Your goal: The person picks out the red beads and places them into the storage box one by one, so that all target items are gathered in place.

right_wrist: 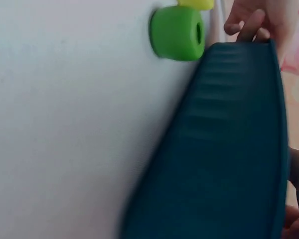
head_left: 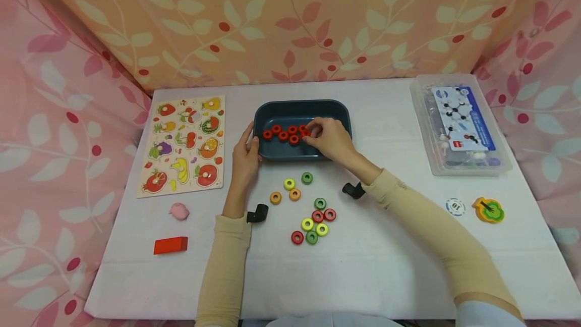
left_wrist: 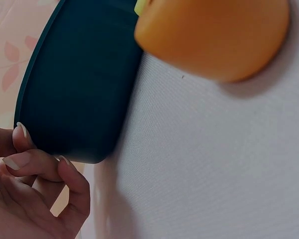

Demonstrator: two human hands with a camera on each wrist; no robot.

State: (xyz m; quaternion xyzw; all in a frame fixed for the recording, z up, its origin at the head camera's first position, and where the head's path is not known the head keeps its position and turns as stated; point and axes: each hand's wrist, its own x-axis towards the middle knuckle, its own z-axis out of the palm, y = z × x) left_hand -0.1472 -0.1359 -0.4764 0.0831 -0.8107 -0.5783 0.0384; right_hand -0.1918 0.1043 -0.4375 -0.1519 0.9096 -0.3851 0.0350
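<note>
A dark teal tray point(head_left: 290, 112) stands at the far middle of the table, with several red rings point(head_left: 283, 136) lying inside it. At the tray's left end, my left hand point(head_left: 245, 158) holds the rim, the thumb over the edge and the curled fingers against the outer wall in the left wrist view. My right hand point(head_left: 333, 140) reaches over the tray's right part, thumb and forefinger pinching a red ring point(head_left: 306, 134) beside the others. The tray's wall hides the right fingertips in the right wrist view.
In front of the tray lie loose green, yellow, orange and red rings point(head_left: 321, 229). Black elbow pieces point(head_left: 257, 213) sit near both forearms. A fruit puzzle board point(head_left: 181, 145), pink pig figure point(head_left: 179, 211) and red block point(head_left: 170, 246) are left; a clear plastic box point(head_left: 460, 125), token point(head_left: 455, 207) and tree piece point(head_left: 488, 210) are right.
</note>
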